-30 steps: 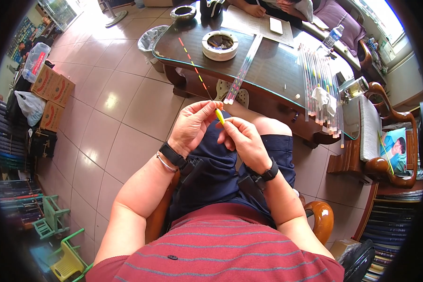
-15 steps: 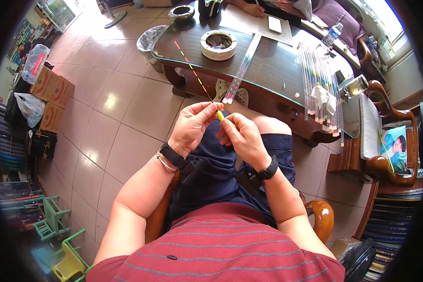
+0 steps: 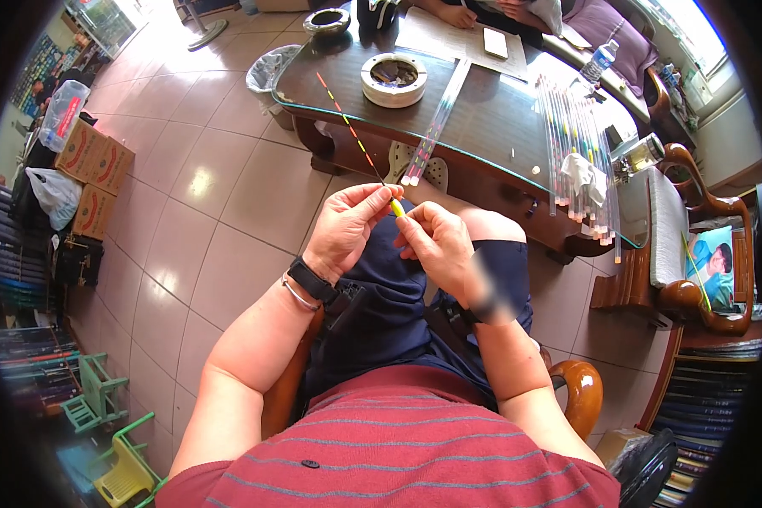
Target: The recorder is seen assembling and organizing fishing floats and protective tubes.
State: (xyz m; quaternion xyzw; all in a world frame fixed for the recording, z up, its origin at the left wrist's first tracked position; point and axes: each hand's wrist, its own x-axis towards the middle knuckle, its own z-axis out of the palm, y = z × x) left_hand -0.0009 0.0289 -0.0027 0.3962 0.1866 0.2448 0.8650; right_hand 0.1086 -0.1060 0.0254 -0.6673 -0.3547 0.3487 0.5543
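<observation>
Above the navy shorts [image 3: 385,279], in the head view, the fishing float [image 3: 397,205] sits between both hands, its banded antenna [image 3: 346,120] angling up-left toward the glass-topped table [image 3: 491,118]. Left hand [image 3: 350,222] pinches near the antenna's base; right hand [image 3: 436,245] pinches the yellow body [image 3: 399,210]. And there's the change: slightly less yellow shows than a second ago, a small regrip, I'd judge, with the float kept steady.

A shop is suggested: long dark goods [image 3: 704,412] are racked at nine and four o'clock, cartons [image 3: 108,166] are stacked at ten, and a glass-topped table [image 3: 499,112] is set at one.
</observation>
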